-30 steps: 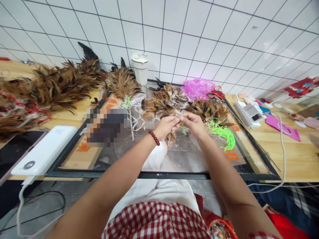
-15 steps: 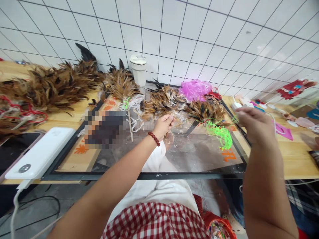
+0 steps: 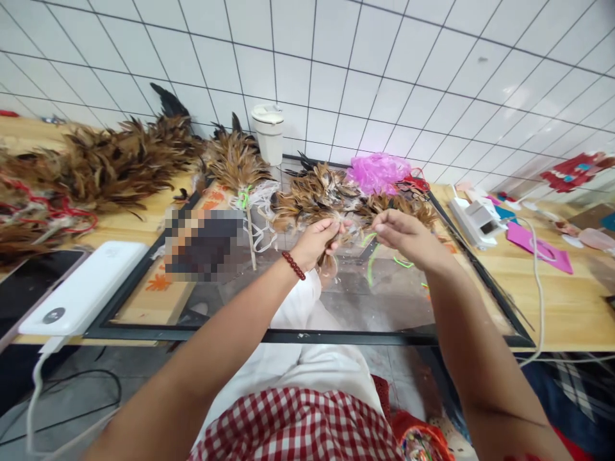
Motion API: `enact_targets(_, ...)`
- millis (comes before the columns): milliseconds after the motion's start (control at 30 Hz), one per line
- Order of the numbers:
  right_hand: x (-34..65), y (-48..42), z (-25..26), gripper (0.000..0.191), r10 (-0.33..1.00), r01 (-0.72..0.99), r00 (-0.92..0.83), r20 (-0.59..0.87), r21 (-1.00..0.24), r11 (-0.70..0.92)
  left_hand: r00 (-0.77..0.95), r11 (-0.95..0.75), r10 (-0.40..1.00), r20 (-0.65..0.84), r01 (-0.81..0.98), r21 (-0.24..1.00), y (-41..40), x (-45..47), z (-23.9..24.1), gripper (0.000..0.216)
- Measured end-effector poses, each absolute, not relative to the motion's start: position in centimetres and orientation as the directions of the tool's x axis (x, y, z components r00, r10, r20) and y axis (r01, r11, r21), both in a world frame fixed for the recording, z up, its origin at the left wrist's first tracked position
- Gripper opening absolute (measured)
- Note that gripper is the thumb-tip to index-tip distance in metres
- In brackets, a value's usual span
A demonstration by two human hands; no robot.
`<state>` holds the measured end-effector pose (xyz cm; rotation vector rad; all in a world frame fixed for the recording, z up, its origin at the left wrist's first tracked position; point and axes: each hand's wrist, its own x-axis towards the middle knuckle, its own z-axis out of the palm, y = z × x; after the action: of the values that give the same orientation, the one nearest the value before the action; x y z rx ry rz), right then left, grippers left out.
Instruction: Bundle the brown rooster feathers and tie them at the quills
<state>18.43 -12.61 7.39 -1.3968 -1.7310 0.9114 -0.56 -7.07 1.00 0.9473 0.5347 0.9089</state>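
Note:
My left hand (image 3: 318, 241), with a red bead bracelet at the wrist, is closed around a small bunch of brown feathers (image 3: 330, 255) held over the glass panel (image 3: 336, 301). My right hand (image 3: 401, 232) is just to its right, pinching a neon green string (image 3: 371, 266) that hangs down from the fingers. Loose brown feather bundles (image 3: 314, 192) lie right behind both hands.
A big heap of brown feathers (image 3: 106, 160) covers the left of the wooden table (image 3: 571, 301). A white cup (image 3: 269, 133) stands by the tiled wall, a pink plastic wad (image 3: 377, 171) beside it. A white power bank (image 3: 81, 285) lies at left, a white device (image 3: 475, 221) with cable at right.
My right hand swung out to the right half a second ago and has come back beside the left hand, now holding the green string. The left hand has stayed put on the feathers.

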Motion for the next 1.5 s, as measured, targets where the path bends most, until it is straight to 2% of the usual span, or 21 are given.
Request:
enact_targets(100,15.9,-10.7,6.2,0.015,0.961,0.574,-0.223,0.161,-0.776,0.263,0.606,0.258,0.795,-0.018,-0.310,0.915,-7.4,-0.5,1.0,0.026)
enact_targets(167,15.1,-9.8,5.6,0.015,0.956,0.639,-0.218,0.195,-0.712,0.291,0.573,0.185,0.820,-0.017,-0.236,0.954,-7.3,-0.2,0.8,0.026)
enact_targets(267,15.4,-9.1,4.6,0.023,0.962,0.672,-0.181,0.203,-0.689,0.272,0.354,0.088,0.935,0.003,-0.239,0.967,-6.7,-0.1,0.5,0.026)
enact_targets(333,16.3,-8.7,3.8,0.026,0.969,0.664,-0.177,0.171,-0.706,0.246,0.214,0.086,0.976,-0.025,-0.282,0.955,-6.1,-0.2,0.5,0.025)
enact_targets(467,17.7,-8.6,2.4,0.025,0.978,0.732,-0.105,0.180,-0.652,0.199,0.112,0.102,0.991,-0.067,-0.345,0.933,-5.2,-0.9,0.5,0.024)
enact_targets(567,17.4,-8.9,2.0,0.023,0.956,0.848,-0.107,0.275,-0.476,0.232,0.119,0.040,0.993,-0.007,-0.274,0.961,-5.3,-0.9,0.3,0.022)
enact_targets(667,16.3,-9.3,2.1,0.024,0.918,0.910,-0.215,0.334,-0.273,0.312,0.210,-0.034,0.975,0.077,-0.198,0.980,-5.8,-0.6,0.1,0.016)
enact_targets(733,15.7,-9.6,2.1,0.025,0.894,0.912,-0.270,0.358,-0.203,0.356,0.323,-0.012,0.944,0.066,-0.166,0.986,-6.2,-0.4,0.0,0.018)
enact_targets(800,15.4,-9.7,2.0,0.025,0.872,0.904,-0.289,0.394,-0.188,0.384,0.412,0.035,0.911,0.024,-0.134,0.990,-6.5,-0.3,-0.2,0.022)
enact_targets(900,15.4,-9.5,1.6,0.022,0.856,0.863,-0.273,0.439,-0.281,0.420,0.430,0.077,0.903,-0.023,-0.109,0.991,-6.6,-0.1,-0.3,0.024)
enact_targets(967,15.5,-9.3,1.2,0.021,0.867,0.769,-0.227,0.443,-0.465,0.439,0.418,0.106,0.907,-0.047,-0.118,0.987,-6.6,-0.1,-0.3,0.025)
enact_targets(1067,15.7,-9.1,0.9,0.038,0.913,0.473,-0.210,0.351,-0.780,0.409,0.456,0.169,0.887,-0.075,-0.170,0.971,-6.7,-0.2,0.1,0.027)
enact_targets(1133,15.7,-9.0,1.0,0.044,0.927,0.275,-0.257,0.275,-0.898,0.343,0.521,0.226,0.849,-0.094,-0.196,0.954,-6.8,-0.4,0.4,0.028)
enact_targets(1233,15.5,-9.0,1.2,0.037,0.937,0.117,-0.269,0.224,-0.958,0.263,0.597,0.300,0.794,-0.113,-0.223,0.927,-7.0,-0.5,0.7,0.028)
enact_targets(1367,15.3,-9.0,0.9,0.023,0.955,0.049,-0.133,0.264,-0.961,0.273,0.646,0.359,0.753,-0.122,-0.249,0.899,-7.2,-0.6,1.0,0.027)
enact_targets(1500,15.1,-8.9,0.6,0.028,0.966,-0.057,-0.066,0.251,-0.967,0.247,0.603,0.353,0.790,-0.110,-0.302,0.885,-7.2,-0.5,1.1,0.028)
